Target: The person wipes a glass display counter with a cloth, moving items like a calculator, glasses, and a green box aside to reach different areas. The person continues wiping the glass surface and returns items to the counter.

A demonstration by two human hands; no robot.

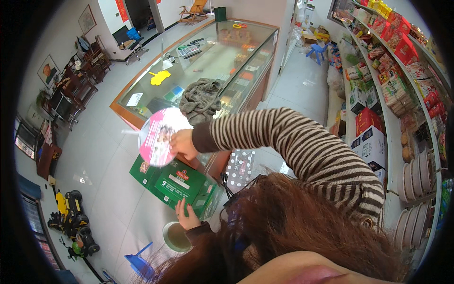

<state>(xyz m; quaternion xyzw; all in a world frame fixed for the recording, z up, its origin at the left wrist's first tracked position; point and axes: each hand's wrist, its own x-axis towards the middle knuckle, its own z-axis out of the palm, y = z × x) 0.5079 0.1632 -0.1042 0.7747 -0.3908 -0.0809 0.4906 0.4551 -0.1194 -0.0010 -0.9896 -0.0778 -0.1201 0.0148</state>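
Note:
My right hand (183,145), in a striped sleeve, has its fingers curled over the edge of a round pink-and-white hand fan (156,142). A white handle juts from the fan's far side, slightly blurred. Beneath the fan lies a green Tsingtao beer carton (177,183), partly covered by it. My left hand (188,216) is at the carton's near lower edge, fingers apart and gripping nothing; whether it presses on the carton I cannot tell. A crumpled grey cloth (200,101) rests on the corner of the glass display counter (133,117), beside the fan.
A bucket of murky liquid (177,237) stands by my left hand, a blue dustpan (142,264) beyond it. The counter top bears a yellow flower-shaped item (160,77) and a calculator (188,50). Stocked shelves (381,88) line the right; ride-on toys (72,213) stand left.

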